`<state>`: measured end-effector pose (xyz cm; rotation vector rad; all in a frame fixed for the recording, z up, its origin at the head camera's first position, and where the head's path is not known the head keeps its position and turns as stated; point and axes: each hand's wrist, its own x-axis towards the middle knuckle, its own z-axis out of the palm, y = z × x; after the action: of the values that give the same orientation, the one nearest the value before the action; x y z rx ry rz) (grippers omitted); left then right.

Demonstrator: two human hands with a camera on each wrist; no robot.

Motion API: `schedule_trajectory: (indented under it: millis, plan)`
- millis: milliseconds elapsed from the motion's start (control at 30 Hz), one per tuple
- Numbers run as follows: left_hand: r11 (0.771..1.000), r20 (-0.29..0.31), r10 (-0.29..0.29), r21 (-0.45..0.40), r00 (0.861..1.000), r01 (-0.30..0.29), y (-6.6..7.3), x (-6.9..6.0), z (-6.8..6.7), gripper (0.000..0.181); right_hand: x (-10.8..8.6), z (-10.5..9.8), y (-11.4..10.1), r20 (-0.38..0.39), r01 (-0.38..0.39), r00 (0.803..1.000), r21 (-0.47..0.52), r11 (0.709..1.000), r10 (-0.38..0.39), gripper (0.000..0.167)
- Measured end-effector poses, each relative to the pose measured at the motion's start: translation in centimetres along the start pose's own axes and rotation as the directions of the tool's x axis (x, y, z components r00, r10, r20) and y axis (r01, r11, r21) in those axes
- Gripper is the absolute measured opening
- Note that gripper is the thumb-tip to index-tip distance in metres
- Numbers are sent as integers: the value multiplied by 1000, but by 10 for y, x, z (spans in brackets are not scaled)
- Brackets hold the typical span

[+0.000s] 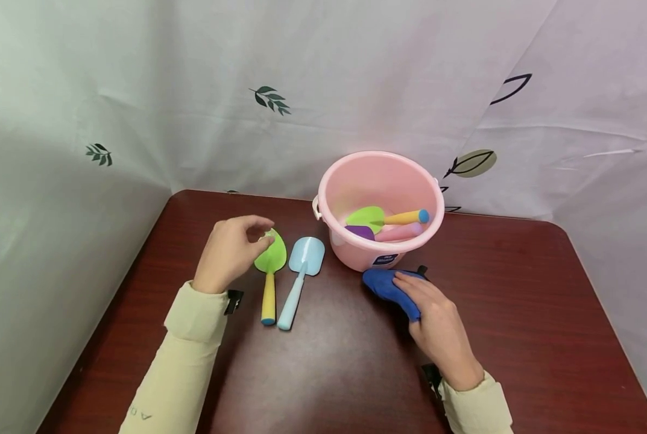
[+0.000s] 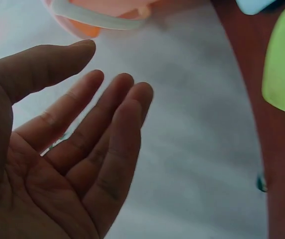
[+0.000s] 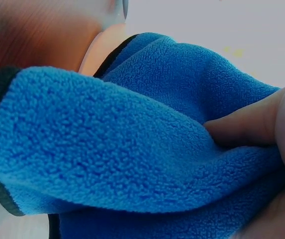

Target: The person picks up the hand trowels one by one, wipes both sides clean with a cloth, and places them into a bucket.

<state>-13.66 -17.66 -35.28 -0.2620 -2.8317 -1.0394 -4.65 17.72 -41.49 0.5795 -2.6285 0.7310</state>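
My left hand (image 1: 225, 256) hovers by the blade of a green toy shovel with a yellow handle (image 1: 269, 295). In the left wrist view its fingers are loosely bent, apart from the thumb, and hold nothing; the green blade (image 2: 284, 64) shows at the right edge. A light blue toy shovel (image 1: 301, 265) lies just right of the green one on the table. With my right hand (image 1: 439, 325) I grip a bunched blue cloth (image 1: 385, 286) in front of the bucket. Up close, the thumb presses into the fluffy, dark-edged cloth (image 3: 107, 144).
A pink bucket (image 1: 350, 256) stands at the back of the dark red table (image 1: 535, 313). Inside lie another green shovel (image 1: 366, 218) with a yellow handle and a purple piece (image 1: 362, 231) beside a pink handle (image 1: 399, 232). Pale leaf-patterned curtains (image 1: 204, 90) enclose the table's back and sides.
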Motion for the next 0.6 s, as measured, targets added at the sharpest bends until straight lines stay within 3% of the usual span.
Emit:
schedule_trajectory:
  millis: [133, 300, 600]
  plan:
    - [997, 9, -77, 31, 997, 76, -13, -13, 5, 28, 0, 0, -1, 5, -1, 1000, -1, 1000, 1, 67]
    - [985, 9, -153, 82, 988, 152, -20, -27, 10, 31, 0, 0, -1, 7, 1, 1000, -3, 1000, -1, 69]
    - [956, 80, -279, 112, 957, 269, -27, -46, 25, 32, 0, 2, -1, -3, 21, 1000, 29, 999, -21, 73]
